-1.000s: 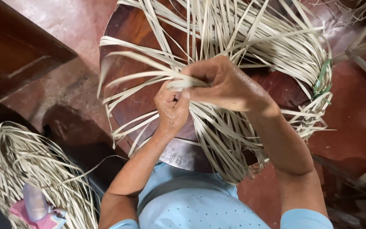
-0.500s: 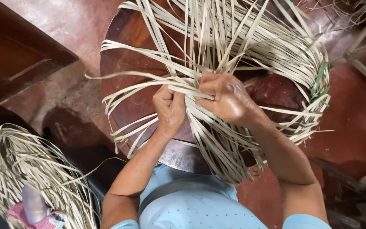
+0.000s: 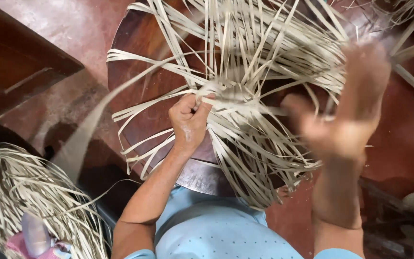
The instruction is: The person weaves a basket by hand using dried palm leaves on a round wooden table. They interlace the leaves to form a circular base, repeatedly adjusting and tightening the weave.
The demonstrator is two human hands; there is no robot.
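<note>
**A:** What fills the frame?

**B:** A view straight down onto a round dark wooden table [image 3: 140, 62] in the upper middle of the frame. Across it lies a loose mat of pale flat weaving strips [image 3: 245, 96], crossing at the centre and fanning outward in every direction, some hanging over the table's near edge.

**A:** Where are the hands?

**B:** The left hand [image 3: 189, 121] sits at the centre of the frame, just left of where the strips cross. It is curled into a tight fist, pinching several strips between thumb and fingers. The right hand [image 3: 353, 108] is at the right of the frame, raised above the strips and badly blurred. Its fingers look spread wide, and it seems to hold nothing, though the blur makes that hard to confirm.

**A:** Anything else moving?

**B:** One long strip [image 3: 87, 134] sweeps from the centre down toward the lower left, smeared into a wide pale band.

**A:** And around the table?

**B:** The person's light blue shirt [image 3: 212, 235] fills the bottom middle. In the lower left corner lies a second bundle of pale strips [image 3: 29, 192], well apart from the table, with something pink [image 3: 17, 244] beneath it. The floor [image 3: 63, 29] is reddish brown, and a dark wooden piece [image 3: 10, 67] juts in at the upper left.
</note>
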